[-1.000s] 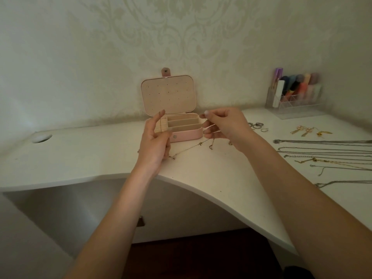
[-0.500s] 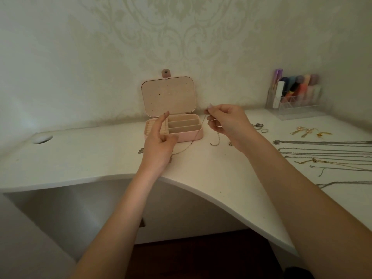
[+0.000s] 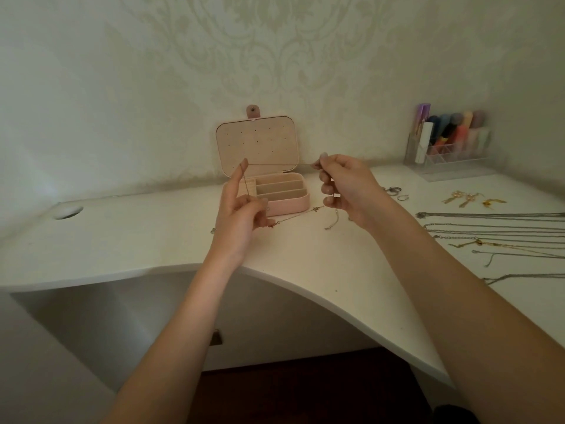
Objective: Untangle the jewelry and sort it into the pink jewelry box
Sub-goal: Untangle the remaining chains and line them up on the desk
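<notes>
The pink jewelry box [image 3: 290, 203] stands open against the wall, lid upright, its compartments holding nothing I can see. A thin gold chain [image 3: 293, 217] is stretched in front of the box between both hands, one strand taut at lid height, another sagging toward the desk. My left hand [image 3: 241, 212] has the chain looped over its raised forefinger and pinches the lower strand. My right hand [image 3: 345, 188] pinches the other end at its fingertips. A short silver chain piece [image 3: 331, 223] dangles below my right hand.
On the white desk [image 3: 305, 258] to the right lie several straightened necklaces [image 3: 495, 232], gold earrings [image 3: 470, 198] and rings [image 3: 396, 191]. A clear organizer [image 3: 449, 148] with cosmetics stands at the back right. A cable hole [image 3: 68, 212] sits far left. The desk's front edge curves inward.
Both hands have moved apart and lifted, drawing the chain taut across the front of the box lid. My left forefinger now carries a loop of it.
</notes>
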Available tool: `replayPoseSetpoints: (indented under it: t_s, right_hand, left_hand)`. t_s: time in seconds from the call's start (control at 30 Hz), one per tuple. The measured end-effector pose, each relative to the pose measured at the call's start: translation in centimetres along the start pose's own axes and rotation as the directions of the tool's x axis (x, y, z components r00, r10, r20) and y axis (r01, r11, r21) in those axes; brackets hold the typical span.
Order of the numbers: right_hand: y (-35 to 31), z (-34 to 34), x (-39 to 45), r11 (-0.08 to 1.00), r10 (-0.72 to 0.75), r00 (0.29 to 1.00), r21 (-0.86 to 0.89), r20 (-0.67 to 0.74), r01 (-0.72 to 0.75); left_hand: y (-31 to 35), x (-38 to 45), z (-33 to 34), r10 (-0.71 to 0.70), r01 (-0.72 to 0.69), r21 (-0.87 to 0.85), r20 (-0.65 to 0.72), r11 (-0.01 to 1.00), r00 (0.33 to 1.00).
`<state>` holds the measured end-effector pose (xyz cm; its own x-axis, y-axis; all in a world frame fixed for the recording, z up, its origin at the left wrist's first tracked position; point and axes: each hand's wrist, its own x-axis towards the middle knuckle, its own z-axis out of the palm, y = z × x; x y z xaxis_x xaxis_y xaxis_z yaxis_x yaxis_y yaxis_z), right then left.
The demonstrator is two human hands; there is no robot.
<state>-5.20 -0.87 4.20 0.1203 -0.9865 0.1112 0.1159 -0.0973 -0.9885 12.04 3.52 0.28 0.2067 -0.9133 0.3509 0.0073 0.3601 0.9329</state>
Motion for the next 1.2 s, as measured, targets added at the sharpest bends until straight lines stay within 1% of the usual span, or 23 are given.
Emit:
replayPoseSetpoints:
  t_s: [0.07,0.13,0.27,0.43,0.5,0.6,0.7,0.73,0.8,0.93,1.03,1.1,1.2]
  right_hand:
    - [0.1,0.0,-0.1,0.998,-0.027,1.000,-0.065,0.014,0.027]
    - [0.1,0.2,-0.2,0.993,-0.048,0.998,-0.104,0.032,0.051]
    - [0.2,0.1,-0.2,0.991,-0.064,0.998,-0.120,0.016,0.066]
    - [0.6,-0.1,-0.1,0.960,-0.110,0.994,-0.260,-0.007,0.105]
    - [0.7,-0.1,-0.2,0.952,-0.096,0.995,-0.292,0.011,0.095]
    - [0.9,-0.1,-0.4,0.944,-0.024,0.997,-0.326,0.075,0.048]
    - [1.1,0.0,-0.5,0.918,0.010,0.994,-0.394,0.112,0.035]
    - [1.1,0.1,-0.5,0.919,0.015,0.993,-0.394,0.115,0.031]
    - [0.9,0.1,-0.5,0.945,0.026,0.994,-0.326,0.110,0.011]
    - [0.5,-0.6,-0.2,0.981,0.062,0.994,-0.190,0.090,-0.045]
    - [0.6,-1.0,0.0,0.990,0.103,0.989,-0.106,0.108,-0.092]
    - [0.6,-1.0,0.1,0.990,0.110,0.988,-0.097,0.104,-0.101]
    - [0.4,-1.2,0.3,0.990,0.087,0.995,-0.119,0.057,-0.079]
  left_hand:
    - [0.1,0.2,-0.2,-0.071,0.071,-0.124,0.002,0.990,0.997]
    - [0.2,0.2,-0.4,-0.108,0.106,-0.173,-0.001,0.979,0.994]
    - [0.2,0.2,-0.3,-0.139,0.136,-0.177,-0.002,0.975,0.990]
    - [0.1,0.3,-0.5,-0.154,0.152,-0.170,-0.003,0.974,0.988]
    - [0.2,0.2,-0.5,-0.157,0.153,-0.186,-0.006,0.970,0.988]
    - [0.2,0.2,-0.5,-0.166,0.161,-0.200,-0.009,0.966,0.986]
    - [0.2,0.2,-0.4,-0.170,0.166,-0.208,-0.003,0.964,0.985]
    - [0.2,0.2,-0.4,-0.172,0.167,-0.218,-0.001,0.962,0.985]
    - [0.2,0.2,-0.4,-0.177,0.171,-0.227,-0.005,0.959,0.984]
    - [0.2,0.0,-0.4,-0.168,0.162,-0.130,-0.034,0.978,0.985]
    - [0.1,0.1,-0.6,-0.169,0.164,-0.124,-0.028,0.979,0.985]
    - [0.0,0.1,-0.6,-0.166,0.163,-0.091,-0.020,0.982,0.986]
    - [0.0,0.2,-0.5,-0.159,0.159,-0.036,-0.022,0.987,0.987]
